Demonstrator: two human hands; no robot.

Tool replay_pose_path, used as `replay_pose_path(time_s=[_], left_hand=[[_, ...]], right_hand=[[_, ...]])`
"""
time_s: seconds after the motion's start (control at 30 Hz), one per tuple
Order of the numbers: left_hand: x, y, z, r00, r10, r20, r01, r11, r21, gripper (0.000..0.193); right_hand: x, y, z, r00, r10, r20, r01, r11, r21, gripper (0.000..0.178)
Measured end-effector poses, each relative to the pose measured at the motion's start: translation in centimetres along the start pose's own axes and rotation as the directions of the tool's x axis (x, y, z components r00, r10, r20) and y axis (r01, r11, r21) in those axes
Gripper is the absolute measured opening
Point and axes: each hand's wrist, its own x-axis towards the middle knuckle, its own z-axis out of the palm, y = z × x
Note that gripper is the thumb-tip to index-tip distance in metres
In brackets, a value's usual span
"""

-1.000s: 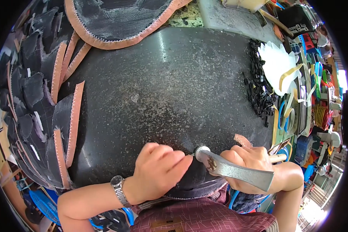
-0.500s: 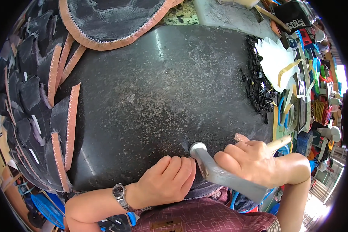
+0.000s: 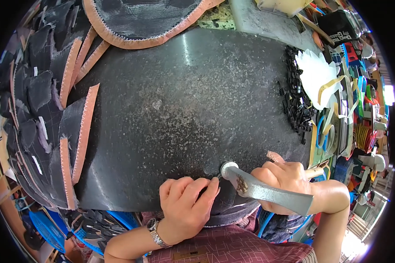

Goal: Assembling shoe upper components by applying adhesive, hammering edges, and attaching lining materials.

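My right hand (image 3: 283,186) is wrapped round the wooden handle of a hammer (image 3: 272,195). The hammer's grey metal head slants across in front of that hand, its round face down against or just above the black work surface (image 3: 162,105). My left hand (image 3: 188,206), with a metal-band watch on the wrist, lies at the near edge of the surface. Its thumb and forefinger are pinched together right beside the hammer face. Whatever they hold is small and dark, mostly hidden by the fingertips.
A heap of small black clips (image 3: 296,96) lies at the right, beside white scalloped sheets (image 3: 316,74) and yellowish tape. At the left are dark fabric pieces with stitched tan edging (image 3: 84,127). A large rounded piece (image 3: 149,22) lies at the far side. A tan scrap (image 3: 274,156) lies near my right hand.
My left hand has turned more upright, its wrist shifting right, with its fingertips staying by the hammer. The hammer head has shifted slightly right. The whole view has shifted a little.
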Motion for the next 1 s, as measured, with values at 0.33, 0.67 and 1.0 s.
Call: replay_pose_path(time_s=[0.33,0.67,1.0], left_hand=[[0.5,1.8,0.3,0.946,0.302,0.121,-0.325,0.864,0.383,0.024],[0.1,1.1,0.4,0.997,-0.073,-0.019,0.072,0.996,-0.055,0.022],[5.7,2.9,-3.6,0.86,0.505,0.075,-0.503,0.863,-0.045,0.015]], right_hand=[[0.7,0.4,-1.2,0.977,-0.209,0.031,0.211,0.97,-0.121,0.028],[-0.1,0.6,-0.6,0.979,-0.202,-0.038,0.197,0.973,-0.118,0.019],[-7.3,-2.2,-3.0,0.92,0.376,0.108,-0.39,0.903,0.178,0.024]])
